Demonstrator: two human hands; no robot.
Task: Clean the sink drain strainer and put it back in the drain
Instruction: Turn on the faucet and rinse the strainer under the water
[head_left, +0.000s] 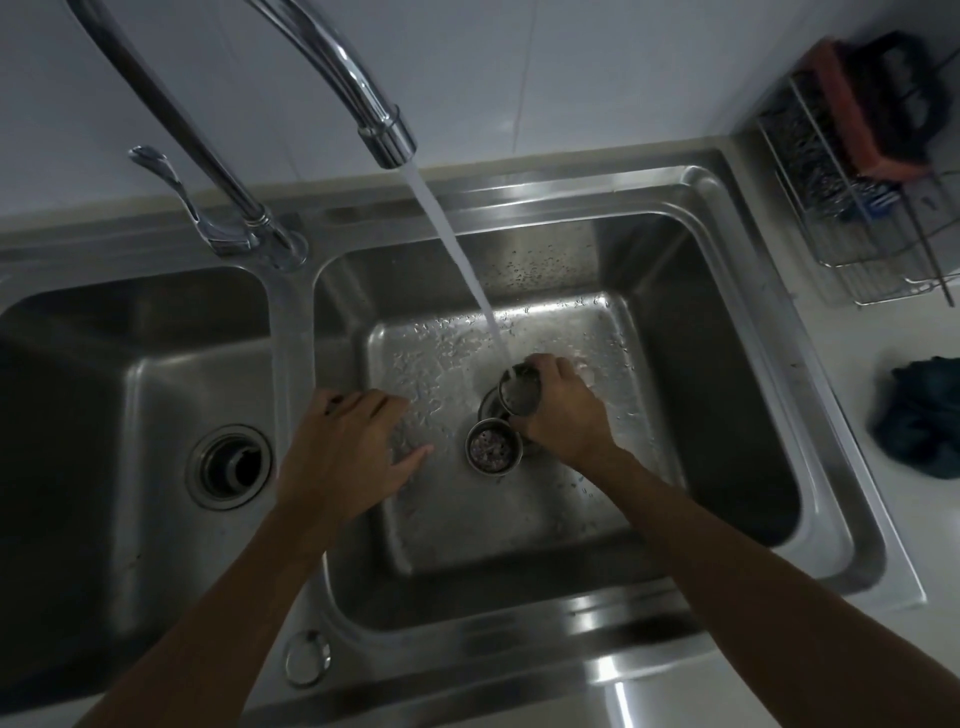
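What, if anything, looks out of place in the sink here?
A strainer basket holding debris sits loose on the floor of the right basin, beside the drain rather than in it. The right hand grips a second metal cup under the running water. Nothing looks spilled or damaged.

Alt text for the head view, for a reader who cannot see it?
A person's right hand holds a metal strainer under water running from the tap into the right basin of a steel double sink. A second strainer cup holding debris sits on the basin floor beside it, and the left hand is spread open nearby.
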